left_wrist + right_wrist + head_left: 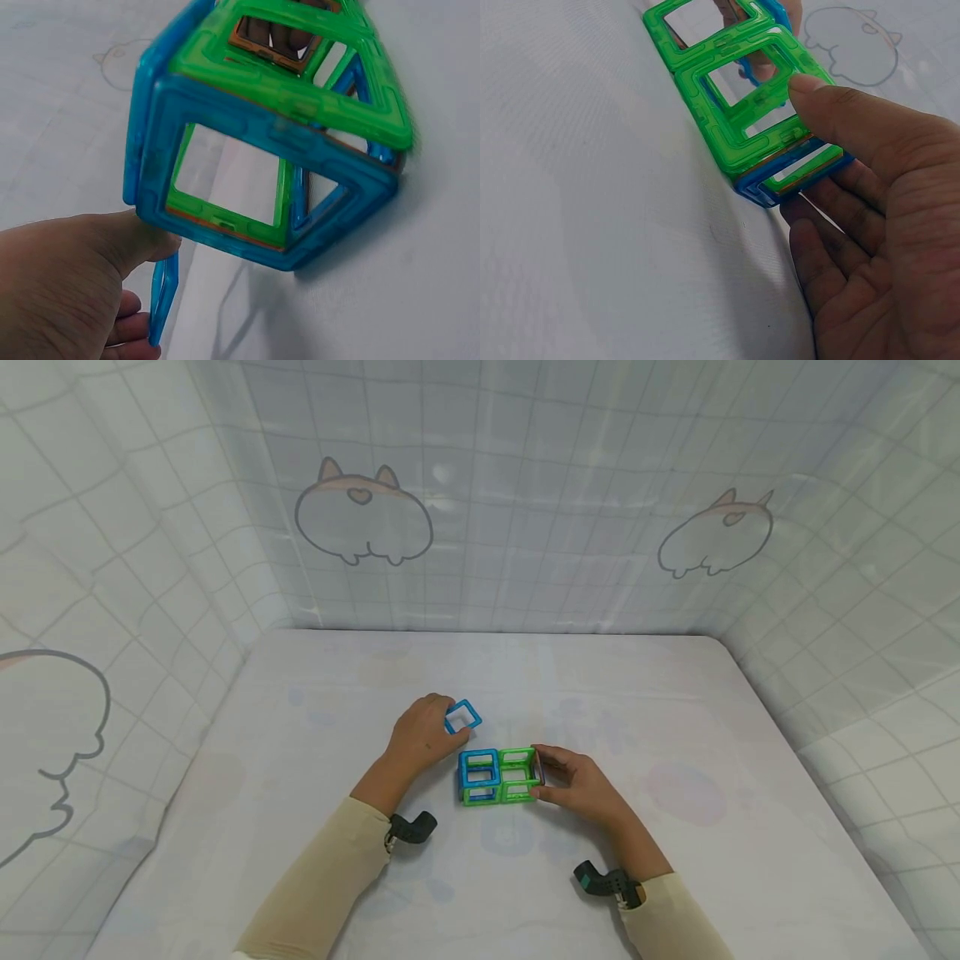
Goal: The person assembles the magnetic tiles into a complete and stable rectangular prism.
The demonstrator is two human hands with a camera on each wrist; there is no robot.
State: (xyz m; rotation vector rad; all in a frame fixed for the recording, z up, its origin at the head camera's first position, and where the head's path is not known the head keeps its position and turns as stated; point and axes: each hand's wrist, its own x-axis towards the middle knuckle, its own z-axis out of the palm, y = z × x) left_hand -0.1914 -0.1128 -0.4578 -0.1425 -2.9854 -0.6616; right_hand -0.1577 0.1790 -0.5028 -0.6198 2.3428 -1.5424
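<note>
My left hand (423,732) pinches a loose blue square magnetic tile (476,712) just behind the left end of a box-shaped structure (501,770). Green and blue open-framed magnetic tiles make up that structure, two cubes long, lying on the table. In the left wrist view, its blue end face (225,244) is close to the left thumb, and the loose tile hangs edge-on below between thumb and fingers. My right hand (581,783) grips the structure's right end. Its thumb presses on a green side tile (724,150) in the right wrist view, with the fingers around the blue-edged end.
A white cloth-covered table (660,710) spreads around the hands. Tiled-pattern curtains with cartoon animal outlines (364,518) stand behind and on both sides. Each wrist carries a small black camera (414,828).
</note>
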